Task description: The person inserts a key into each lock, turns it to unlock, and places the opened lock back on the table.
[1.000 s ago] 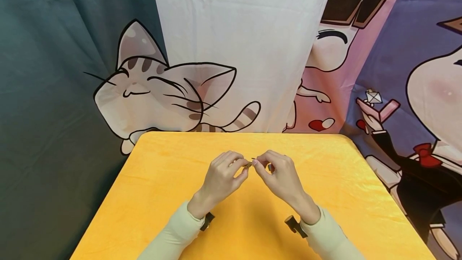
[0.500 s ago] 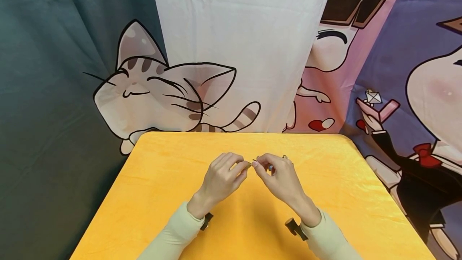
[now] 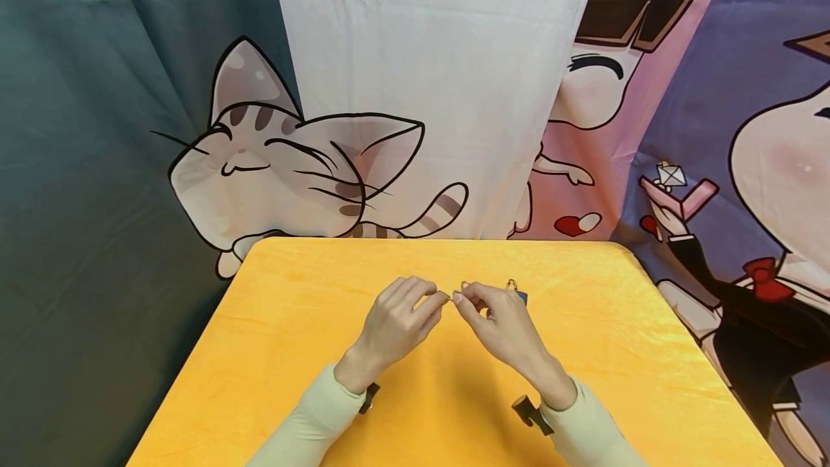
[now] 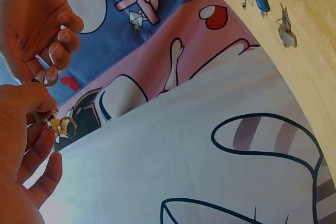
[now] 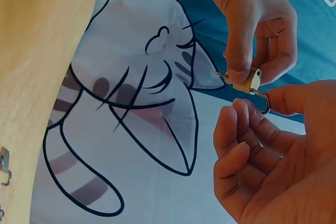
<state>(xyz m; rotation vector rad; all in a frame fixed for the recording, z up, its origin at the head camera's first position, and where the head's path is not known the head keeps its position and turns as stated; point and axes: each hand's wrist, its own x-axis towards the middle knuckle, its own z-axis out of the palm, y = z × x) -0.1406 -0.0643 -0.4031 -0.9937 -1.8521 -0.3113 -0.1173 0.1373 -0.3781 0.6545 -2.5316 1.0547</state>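
Observation:
Above the yellow table (image 3: 311, 352), both hands meet at a small brass padlock (image 5: 247, 81). My left hand (image 3: 397, 319) pinches its body between thumb and fingers, best seen in the right wrist view. A key (image 4: 56, 125) with a ring hangs from the padlock's end in the left wrist view. My right hand (image 3: 506, 323) pinches the curved metal shackle (image 5: 266, 99) between thumb and fingertip. One leg of the shackle meets the body; whether the other leg is out is hard to tell. In the head view, fingers mostly hide the padlock.
On the table behind my right hand lies a blue padlock (image 3: 521, 297) with keys. Several padlocks with keys stand in a row in the left wrist view, including a blue one (image 4: 261, 2) and a silvery one (image 4: 287, 35). A printed curtain (image 3: 441, 92) hangs behind the table.
Both hands have sunk slightly, still meeting at the padlock. The blue padlock behind my right hand has come into sight. Less of the held padlock shows between the fingertips.

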